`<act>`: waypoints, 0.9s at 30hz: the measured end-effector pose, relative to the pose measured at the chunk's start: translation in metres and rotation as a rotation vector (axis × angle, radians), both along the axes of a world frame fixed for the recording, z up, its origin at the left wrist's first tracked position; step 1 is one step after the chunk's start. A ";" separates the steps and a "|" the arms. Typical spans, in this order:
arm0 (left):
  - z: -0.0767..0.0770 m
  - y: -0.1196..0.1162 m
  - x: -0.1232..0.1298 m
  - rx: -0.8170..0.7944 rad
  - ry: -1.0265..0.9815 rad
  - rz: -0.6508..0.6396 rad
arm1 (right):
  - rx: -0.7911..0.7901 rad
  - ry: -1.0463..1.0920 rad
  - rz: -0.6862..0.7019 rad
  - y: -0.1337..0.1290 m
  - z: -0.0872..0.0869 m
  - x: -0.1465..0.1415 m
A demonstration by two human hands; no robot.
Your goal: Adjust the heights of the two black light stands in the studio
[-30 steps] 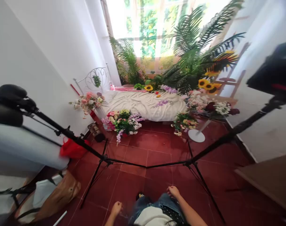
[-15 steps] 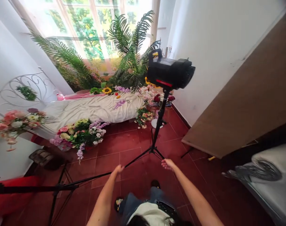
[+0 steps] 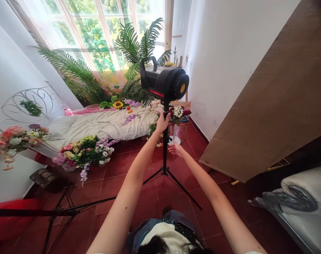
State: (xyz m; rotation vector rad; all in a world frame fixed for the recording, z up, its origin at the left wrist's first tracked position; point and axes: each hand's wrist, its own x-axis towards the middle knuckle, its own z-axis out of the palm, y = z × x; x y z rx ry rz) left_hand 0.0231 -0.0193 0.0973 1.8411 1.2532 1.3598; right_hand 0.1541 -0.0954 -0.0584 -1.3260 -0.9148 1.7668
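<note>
A black studio light [image 3: 164, 82] sits on top of an upright black stand [image 3: 165, 151], whose tripod legs spread over the red tiled floor. My left hand [image 3: 163, 122] is wrapped round the stand's upper pole, just under the light. Lower down, my right hand [image 3: 177, 149] is beside the pole, close to a small knob [image 3: 170, 140]; its fingers are apart and nothing shows in them. The light's round front, with a yellow disc, points to the right.
Behind the stand is a bed [image 3: 107, 123] with a cream blanket, flowers and palm fronds. A second black stand [image 3: 52, 213] lies across the lower left. A brown board [image 3: 255, 102] leans at the right, near a silver-trimmed sofa [image 3: 308, 197].
My left hand has moved up and taken hold of the pole. My right hand has come up beside it. The light has turned and appears further left and closer.
</note>
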 end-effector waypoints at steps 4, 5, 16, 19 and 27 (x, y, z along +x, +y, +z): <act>-0.011 0.008 0.003 -0.025 0.035 0.030 | -0.101 0.334 0.028 0.015 0.001 -0.006; -0.013 0.010 0.002 -0.022 0.035 0.024 | -0.089 0.411 0.035 0.018 0.002 -0.007; -0.019 0.016 0.005 0.025 0.023 0.009 | 0.109 0.430 0.139 0.032 0.002 -0.003; -0.019 0.016 0.004 0.029 0.023 -0.001 | 0.239 0.168 0.121 0.036 -0.002 -0.001; -0.017 0.014 0.005 0.000 0.004 -0.011 | 0.708 -0.988 0.172 0.040 0.013 0.020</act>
